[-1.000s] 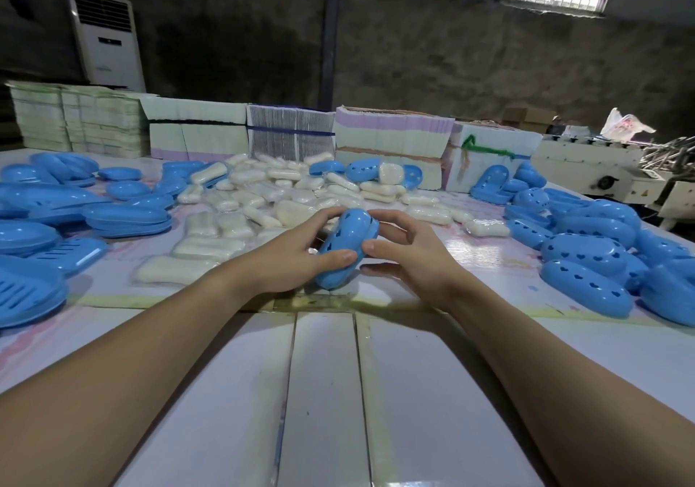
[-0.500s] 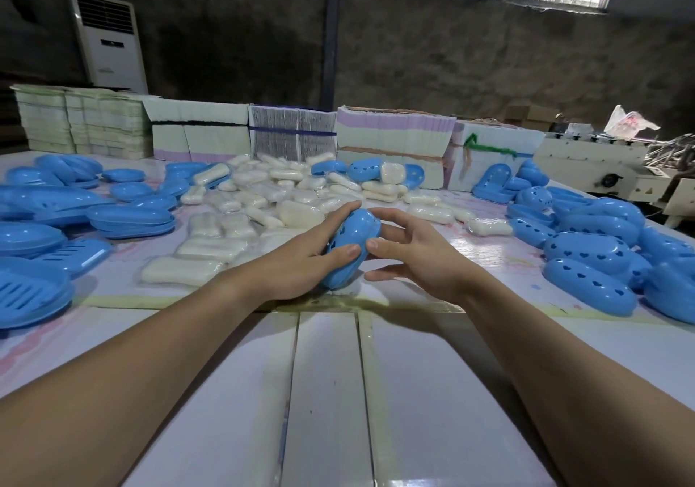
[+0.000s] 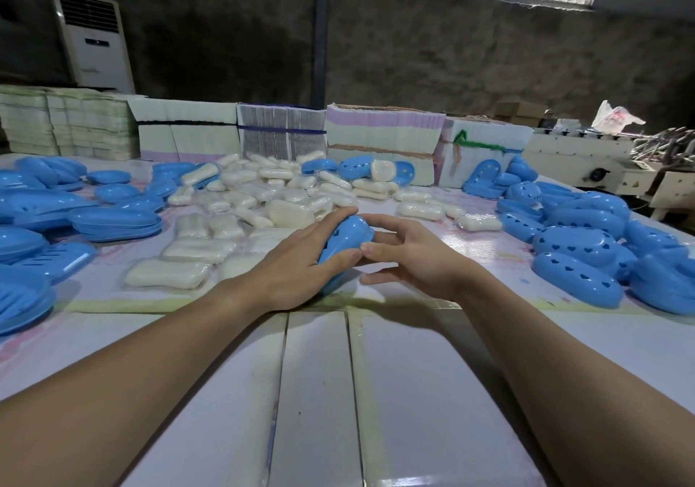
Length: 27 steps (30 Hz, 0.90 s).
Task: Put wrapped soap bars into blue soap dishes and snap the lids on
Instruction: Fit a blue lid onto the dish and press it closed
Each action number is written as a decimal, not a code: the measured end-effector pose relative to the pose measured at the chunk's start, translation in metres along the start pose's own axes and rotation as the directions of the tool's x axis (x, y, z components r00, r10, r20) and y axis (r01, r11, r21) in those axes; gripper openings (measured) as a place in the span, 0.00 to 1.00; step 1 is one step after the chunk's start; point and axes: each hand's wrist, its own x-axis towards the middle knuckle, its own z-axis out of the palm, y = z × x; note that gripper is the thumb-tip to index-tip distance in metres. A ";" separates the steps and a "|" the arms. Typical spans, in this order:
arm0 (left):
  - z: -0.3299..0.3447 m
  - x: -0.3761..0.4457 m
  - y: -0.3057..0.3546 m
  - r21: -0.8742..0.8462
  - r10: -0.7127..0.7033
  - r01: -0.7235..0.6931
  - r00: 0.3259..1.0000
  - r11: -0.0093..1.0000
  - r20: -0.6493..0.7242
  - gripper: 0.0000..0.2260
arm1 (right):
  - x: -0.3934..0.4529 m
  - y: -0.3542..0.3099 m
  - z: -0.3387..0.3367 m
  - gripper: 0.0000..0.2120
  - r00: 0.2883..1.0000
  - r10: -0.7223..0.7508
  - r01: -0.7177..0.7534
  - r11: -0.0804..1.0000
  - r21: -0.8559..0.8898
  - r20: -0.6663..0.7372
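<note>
The left hand (image 3: 297, 261) lies over the near-left side of a blue dish (image 3: 348, 240), fingers curled along its top and thumb pressed at its near flank, so it grips the dish. The right hand (image 3: 408, 257) pinches the same dish from the right, thumb tip meeting the left thumb at the seam, fingers wrapped behind the far end. The dish sits between both hands, tilted on edge, its long axis running from the near edge of the table (image 3: 316, 392) up and away to the right. Both hands are equally close, so the closing squeeze likely comes from both sides. Wrapped soaps (image 3: 167, 274) lie beyond to the left; closed dishes (image 3: 575, 278) pile toward the right edge.
</note>
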 end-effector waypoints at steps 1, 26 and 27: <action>0.001 -0.001 0.001 -0.028 -0.008 0.008 1.000 1.000 -0.010 0.28 | 0.000 0.000 0.001 0.23 1.000 -0.005 0.005 1.000 0.021 0.003; -0.002 -0.003 0.010 -0.001 -0.020 0.020 0.999 1.000 0.035 0.32 | -0.005 -0.008 0.008 0.24 1.000 0.014 -0.014 0.999 -0.048 0.003; -0.003 -0.003 0.011 -0.003 -0.020 0.021 0.999 1.000 0.029 0.34 | -0.006 -0.008 0.008 0.25 1.000 0.004 -0.004 1.000 -0.028 0.014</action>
